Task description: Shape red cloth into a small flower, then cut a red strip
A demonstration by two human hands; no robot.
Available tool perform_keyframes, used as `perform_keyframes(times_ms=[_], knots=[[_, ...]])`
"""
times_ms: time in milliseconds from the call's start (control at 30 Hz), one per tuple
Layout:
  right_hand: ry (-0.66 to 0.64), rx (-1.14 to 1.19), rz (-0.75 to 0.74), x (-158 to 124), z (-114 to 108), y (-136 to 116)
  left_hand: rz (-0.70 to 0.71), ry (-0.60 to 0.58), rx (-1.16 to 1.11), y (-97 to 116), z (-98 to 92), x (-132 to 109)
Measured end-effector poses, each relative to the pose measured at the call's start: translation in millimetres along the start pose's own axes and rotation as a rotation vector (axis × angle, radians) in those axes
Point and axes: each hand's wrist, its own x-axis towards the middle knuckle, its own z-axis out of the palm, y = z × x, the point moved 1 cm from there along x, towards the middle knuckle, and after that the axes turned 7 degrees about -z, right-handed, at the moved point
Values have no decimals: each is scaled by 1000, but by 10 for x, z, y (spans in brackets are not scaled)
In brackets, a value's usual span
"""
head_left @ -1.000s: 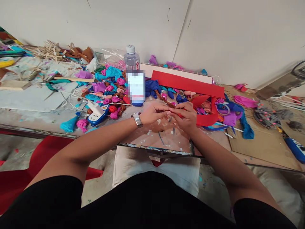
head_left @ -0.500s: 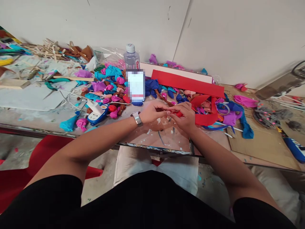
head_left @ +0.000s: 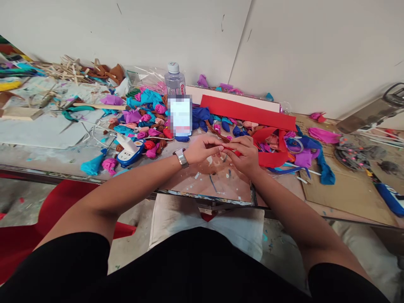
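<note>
One red scrap (head_left: 232, 150) sits pinched between the left hand (head_left: 203, 150) and the right hand (head_left: 248, 156), out over the near part of the desk (head_left: 208, 185). From where I stand, the right hand grips it with thumb and fingers curled round, and the left hand nips its left end with thumb and fingertips; much of the scrap is hidden behind the fingers. A watch (head_left: 181, 158) is strapped on just behind the left hand.

Beyond that hand is a phone (head_left: 182, 115), screen lit, with a bottle (head_left: 175, 83) upright behind it. A heap (head_left: 132, 115) of coloured bits, pink, blue, brown and purple, spreads to the phone's left, and at its near edge lies a power strip (head_left: 124, 156) with a white plug (head_left: 126, 144) in it. Beyond the right hand a red sheet (head_left: 246, 112) rests across the clutter; a red strip (head_left: 274, 159) lies just beside the hand. Farther left are pliers (head_left: 82, 108) and sticks (head_left: 73, 69); farther right, cardboard (head_left: 347, 193).
</note>
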Motion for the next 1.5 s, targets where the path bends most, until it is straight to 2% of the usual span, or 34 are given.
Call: perform_keyframes(times_ms=[67, 233, 433, 633, 933, 1100, 1500], knots=[[1, -2, 34, 6, -9, -7, -4, -4, -28, -21, 11, 1], [11, 47, 118, 6, -18, -35, -5, 76, -63, -50, 3, 13], [28, 84, 182, -2, -3, -69, -15, 32, -68, -62, -7, 25], [40, 114, 167, 11, 3, -66, -17, 5, -85, -54, 13, 27], [42, 118, 190, 19, -6, -87, 5, 38, -44, -52, 1, 32], [71, 119, 154, 43, -8, -105, 18, 55, -28, -53, 10, 30], [5, 106, 152, 44, -19, -94, -5, 118, -2, -92, -13, 50]])
